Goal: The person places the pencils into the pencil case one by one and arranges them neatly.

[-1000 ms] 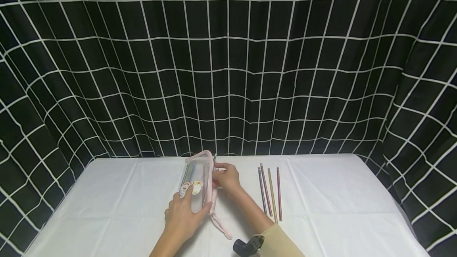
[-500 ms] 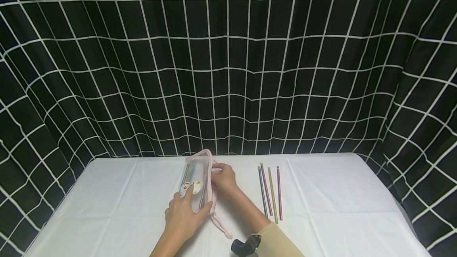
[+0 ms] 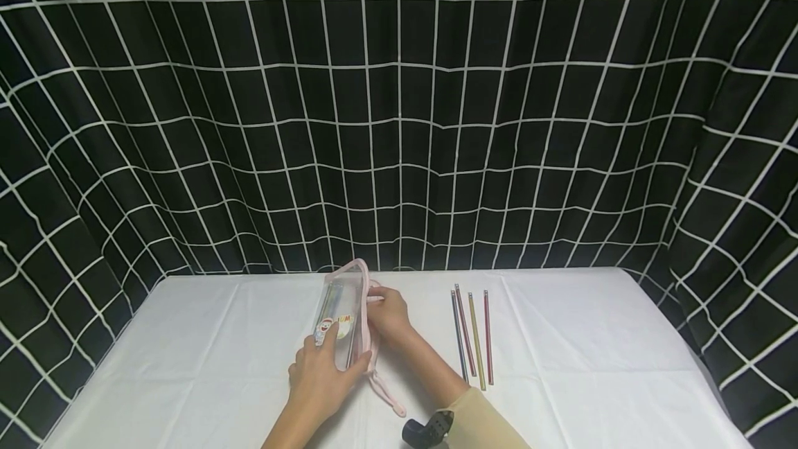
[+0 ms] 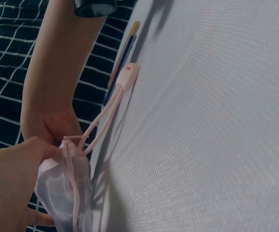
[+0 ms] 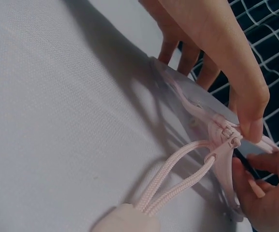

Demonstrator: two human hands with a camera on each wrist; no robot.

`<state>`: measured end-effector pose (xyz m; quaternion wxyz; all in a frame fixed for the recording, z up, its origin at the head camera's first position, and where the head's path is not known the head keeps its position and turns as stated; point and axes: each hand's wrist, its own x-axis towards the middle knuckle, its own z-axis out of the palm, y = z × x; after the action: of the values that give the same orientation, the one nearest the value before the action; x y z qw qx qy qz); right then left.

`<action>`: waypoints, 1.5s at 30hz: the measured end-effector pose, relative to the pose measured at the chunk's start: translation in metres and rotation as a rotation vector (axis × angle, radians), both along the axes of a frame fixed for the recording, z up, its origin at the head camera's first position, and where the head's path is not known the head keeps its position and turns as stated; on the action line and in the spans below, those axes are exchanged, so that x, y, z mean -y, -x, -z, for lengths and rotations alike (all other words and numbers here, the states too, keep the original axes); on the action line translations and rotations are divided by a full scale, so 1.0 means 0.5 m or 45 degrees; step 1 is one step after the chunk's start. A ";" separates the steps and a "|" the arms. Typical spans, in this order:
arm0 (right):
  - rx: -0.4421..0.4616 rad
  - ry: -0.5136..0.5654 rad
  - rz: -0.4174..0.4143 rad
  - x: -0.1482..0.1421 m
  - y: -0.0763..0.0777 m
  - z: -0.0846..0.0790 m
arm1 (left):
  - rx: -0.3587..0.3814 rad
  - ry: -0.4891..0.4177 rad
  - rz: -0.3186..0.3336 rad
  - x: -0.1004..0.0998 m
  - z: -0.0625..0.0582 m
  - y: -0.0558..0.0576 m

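A see-through pencil case [image 3: 347,302] with pink edging and a cartoon sticker stands tilted on the white table, several pencils showing inside. My left hand [image 3: 316,378] grips its near end, thumb by the zip end and fingers spread over the sticker side. At the case's unzipped right side is my right hand [image 3: 388,315], its fingertips reaching into the opening. In the right wrist view a dark, thin pencil [image 5: 246,166] shows between the finger and thumb of that hand [image 5: 272,193], mostly hidden. A pink zip cord [image 3: 388,395] hangs from the case's near end.
Several loose pencils, including a gold pencil [image 3: 476,341] and a red pencil [image 3: 488,338], lie side by side right of the right forearm. A white cloth covers the table [image 3: 598,352]. Black curtain [image 3: 399,123] with white grid lines stands behind.
The pencil end that stuck up beyond the right hand has gone down into the case. My right hand has shifted slightly left, closer into the opening. The left hand keeps its place.
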<state>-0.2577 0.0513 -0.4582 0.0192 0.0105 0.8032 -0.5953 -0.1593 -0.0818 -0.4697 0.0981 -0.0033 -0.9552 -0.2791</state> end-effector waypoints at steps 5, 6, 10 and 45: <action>-0.003 -0.009 -0.008 -0.001 0.001 0.003 | -0.005 -0.004 -0.005 0.000 -0.001 -0.001; -0.003 -0.007 -0.013 -0.001 0.001 0.003 | -0.005 -0.005 -0.006 -0.001 -0.001 -0.002; -0.007 0.007 -0.030 -0.003 -0.002 0.001 | -0.004 -0.005 -0.008 -0.001 0.000 -0.003; 0.019 0.356 -0.046 -0.069 -0.036 0.006 | -0.011 -0.020 -0.022 -0.002 -0.005 -0.001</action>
<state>-0.2399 0.0859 -0.4610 0.0372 -0.0026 0.7123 -0.7009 -0.1589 -0.0810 -0.4671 0.1044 0.0044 -0.9526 -0.2857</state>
